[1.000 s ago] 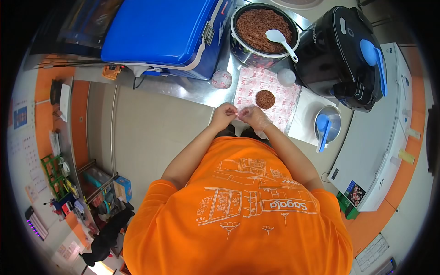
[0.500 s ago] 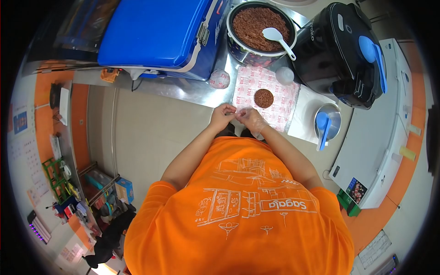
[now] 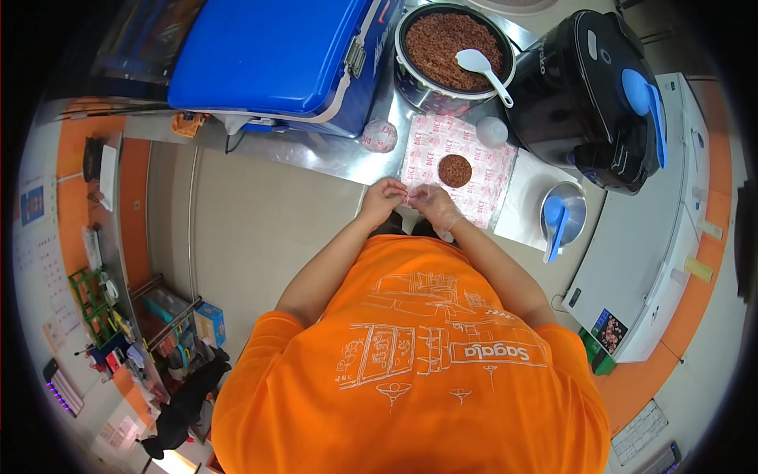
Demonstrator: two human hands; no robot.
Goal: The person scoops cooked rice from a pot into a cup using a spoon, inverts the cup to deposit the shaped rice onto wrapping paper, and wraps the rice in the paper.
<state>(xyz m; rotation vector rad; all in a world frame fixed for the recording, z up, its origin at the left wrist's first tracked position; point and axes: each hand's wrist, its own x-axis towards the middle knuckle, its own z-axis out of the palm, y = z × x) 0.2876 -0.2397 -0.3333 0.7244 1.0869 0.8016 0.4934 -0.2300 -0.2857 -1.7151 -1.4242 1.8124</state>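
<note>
My left hand is bare, with its fingers pinched at the near left corner of a printed paper sheet. Touching it from the right, my right hand wears a clear plastic glove, its fingers pinched too. What lies between the fingertips is too small to make out. A round disc of brown rice rests on the sheet beyond my right hand. On the sheet's far right part stands a small clear cup. A round paper-wrapped bundle sits left of the sheet on the metal table.
Behind the sheet stands a pot of brown rice with a white paddle. A blue cooler is at the left, a black rice cooker at the right. A metal bowl holds a blue paddle.
The view shifts slightly. My hands stay close together with fingers pinched, and the objects on the table keep their places.
</note>
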